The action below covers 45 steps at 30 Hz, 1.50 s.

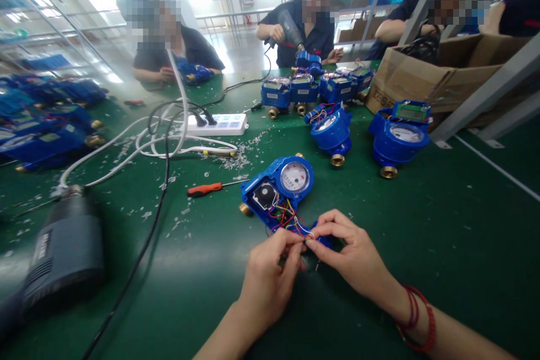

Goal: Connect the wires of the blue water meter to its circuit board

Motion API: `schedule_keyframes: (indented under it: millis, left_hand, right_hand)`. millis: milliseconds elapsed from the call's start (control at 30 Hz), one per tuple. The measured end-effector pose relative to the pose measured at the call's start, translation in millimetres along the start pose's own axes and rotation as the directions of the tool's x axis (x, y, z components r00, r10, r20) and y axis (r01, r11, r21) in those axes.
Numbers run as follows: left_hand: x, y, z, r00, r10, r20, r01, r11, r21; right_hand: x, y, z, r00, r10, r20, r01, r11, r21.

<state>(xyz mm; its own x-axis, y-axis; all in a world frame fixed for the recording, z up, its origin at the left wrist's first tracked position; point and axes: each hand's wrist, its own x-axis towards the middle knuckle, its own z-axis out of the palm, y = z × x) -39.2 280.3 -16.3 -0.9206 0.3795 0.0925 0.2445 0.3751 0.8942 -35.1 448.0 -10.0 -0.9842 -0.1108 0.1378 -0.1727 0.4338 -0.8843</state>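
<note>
A blue water meter (276,188) lies on the green table with its housing uncovered, showing a round dial, a black round part and a tangle of coloured wires (291,216). The wires lead toward me to where both hands meet. My left hand (270,270) pinches thin wire ends between thumb and forefinger. Opposite it, my right hand (348,244) pinches the same wires, its fingertips nearly touching the left ones. A small blue piece is partly hidden behind the right fingers. What exactly sits between the fingertips is too small to make out.
An orange-handled screwdriver (205,189) lies left of the meter. A heat gun (65,247) stands at the left, near a black cable and a white power strip (219,125). More meters (399,138) stand beyond, beside a cardboard box (447,79). Co-workers sit across the table, one holding a heat gun (290,28).
</note>
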Motion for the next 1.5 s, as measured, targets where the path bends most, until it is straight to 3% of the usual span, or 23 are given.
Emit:
schedule_keyframes:
  millis: [100,167,333,433,567,700,1000,1500]
  left_hand:
    - [1.1,2.5,-2.1,0.995,-0.082,0.054,0.091,0.976,-0.197]
    - [1.6,3.5,-2.7,0.992,-0.106,0.064,0.118,0.964,-0.236]
    - [-1.9,-0.2,1.9,0.998,0.022,-0.057,-0.021,0.999,0.033]
    - [-4.9,-3.3,6.7,0.98,0.167,-0.11,-0.143,0.969,0.201]
    - [-6.2,-4.9,11.8,0.934,0.319,-0.162,-0.238,0.892,0.384]
    - [-6.6,-4.8,15.1,0.894,0.409,-0.185,-0.29,0.841,0.456]
    - [-8.6,-5.0,20.0,0.937,0.282,-0.204,-0.231,0.943,0.241]
    - [-4.3,-5.1,14.2,0.924,0.323,-0.202,-0.306,0.945,0.113]
  right_hand:
    - [0.2,0.0,0.3,1.0,-0.006,0.013,0.006,1.0,0.003]
    - [-1.0,-0.3,1.3,1.0,-0.011,0.0,0.011,1.0,-0.006]
    - [-9.0,-2.9,4.8,0.961,-0.16,-0.226,0.116,0.973,-0.198]
    - [-12.4,-4.1,5.9,0.951,-0.236,-0.197,0.165,0.932,-0.323]
    - [-13.8,-3.4,7.3,0.962,-0.228,-0.15,0.162,0.919,-0.36]
    - [-15.6,-2.4,8.7,0.969,-0.183,-0.165,0.119,0.934,-0.336]
    - [-18.0,-2.2,8.6,0.966,-0.205,-0.159,0.145,0.935,-0.324]
    - [-15.3,0.0,6.8,0.964,-0.232,-0.131,0.183,0.933,-0.309]
